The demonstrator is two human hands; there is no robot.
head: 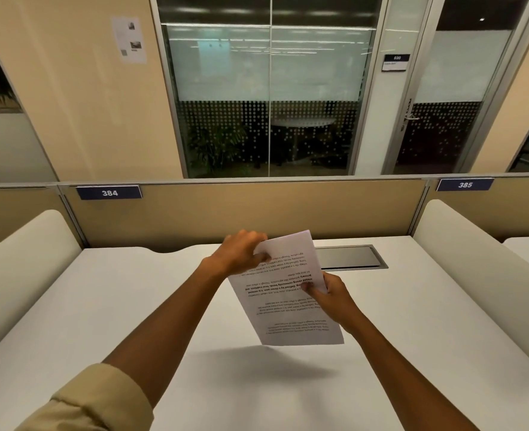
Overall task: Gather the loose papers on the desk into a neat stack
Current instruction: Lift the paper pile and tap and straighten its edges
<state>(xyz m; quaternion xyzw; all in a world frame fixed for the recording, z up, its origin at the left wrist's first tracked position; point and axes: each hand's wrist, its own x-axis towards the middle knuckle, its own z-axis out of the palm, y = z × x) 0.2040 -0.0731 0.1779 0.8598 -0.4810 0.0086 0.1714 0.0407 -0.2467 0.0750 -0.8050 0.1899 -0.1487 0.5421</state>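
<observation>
A set of white printed papers point(291, 309) is held up above the white desk point(132, 306), tilted, with the text upside down to me. My left hand point(241, 251) grips the papers' far left edge near the top. My right hand point(328, 295) pinches their right edge lower down, thumb on the printed face. The lower edge of the papers hangs free above the desk and throws a shadow on it. I cannot tell how many sheets are in the set.
A grey cable hatch point(350, 258) is set into the desk behind the papers. Rounded cream dividers stand at the left point(24, 265) and right point(481, 262). A beige partition point(241, 209) with label 384 closes the back.
</observation>
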